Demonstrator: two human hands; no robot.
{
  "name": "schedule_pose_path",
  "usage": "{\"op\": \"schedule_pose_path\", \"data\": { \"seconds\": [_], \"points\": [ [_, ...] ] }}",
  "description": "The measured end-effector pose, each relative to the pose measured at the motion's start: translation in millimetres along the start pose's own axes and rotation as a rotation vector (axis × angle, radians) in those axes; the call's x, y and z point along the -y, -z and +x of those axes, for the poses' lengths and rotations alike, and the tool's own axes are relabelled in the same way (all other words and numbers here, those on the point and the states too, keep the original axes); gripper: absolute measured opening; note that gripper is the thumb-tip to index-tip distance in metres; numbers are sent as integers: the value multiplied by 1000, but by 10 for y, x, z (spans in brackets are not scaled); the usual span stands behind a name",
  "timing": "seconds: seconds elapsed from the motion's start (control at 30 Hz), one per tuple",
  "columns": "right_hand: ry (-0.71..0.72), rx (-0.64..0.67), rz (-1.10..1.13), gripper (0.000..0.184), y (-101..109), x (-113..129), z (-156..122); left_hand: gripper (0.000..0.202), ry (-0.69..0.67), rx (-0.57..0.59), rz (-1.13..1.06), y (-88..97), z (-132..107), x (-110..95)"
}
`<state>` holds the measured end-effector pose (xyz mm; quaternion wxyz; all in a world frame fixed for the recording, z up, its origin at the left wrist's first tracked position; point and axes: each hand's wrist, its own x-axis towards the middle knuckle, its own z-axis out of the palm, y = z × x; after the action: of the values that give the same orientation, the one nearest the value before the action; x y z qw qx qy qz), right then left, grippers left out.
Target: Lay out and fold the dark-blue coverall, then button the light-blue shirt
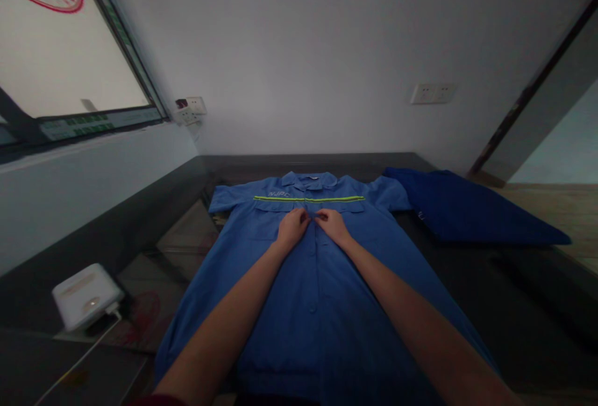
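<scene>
A blue short-sleeved work shirt [280, 287] lies face up and spread out, its collar at the far end. A yellow-green stripe [308, 199] crosses its chest, with pale lettering above it on the left. My left hand [294, 225] and my right hand [331, 224] meet at the front placket just below the stripe. The fingers of both are pinched together on the shirt's front edges; a button there is too small to make out. Lower on the placket a button [313, 309] shows.
Folded darker blue cloth [476, 207] lies to the right on the dark table [527, 306]. At the left stands a white box-like device [88, 297] with a white cable [79, 362]. Wall sockets [433, 93] and a window are behind.
</scene>
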<state>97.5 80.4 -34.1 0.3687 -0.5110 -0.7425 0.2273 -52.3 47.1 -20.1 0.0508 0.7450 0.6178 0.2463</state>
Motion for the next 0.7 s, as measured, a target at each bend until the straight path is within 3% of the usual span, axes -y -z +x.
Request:
{"op": "schedule_pose_path", "data": {
  "seconds": [0.7],
  "points": [
    [95,1,123,20,-80,-90,97,6,-103,-38,-91,-54,33,69]
  ]
}}
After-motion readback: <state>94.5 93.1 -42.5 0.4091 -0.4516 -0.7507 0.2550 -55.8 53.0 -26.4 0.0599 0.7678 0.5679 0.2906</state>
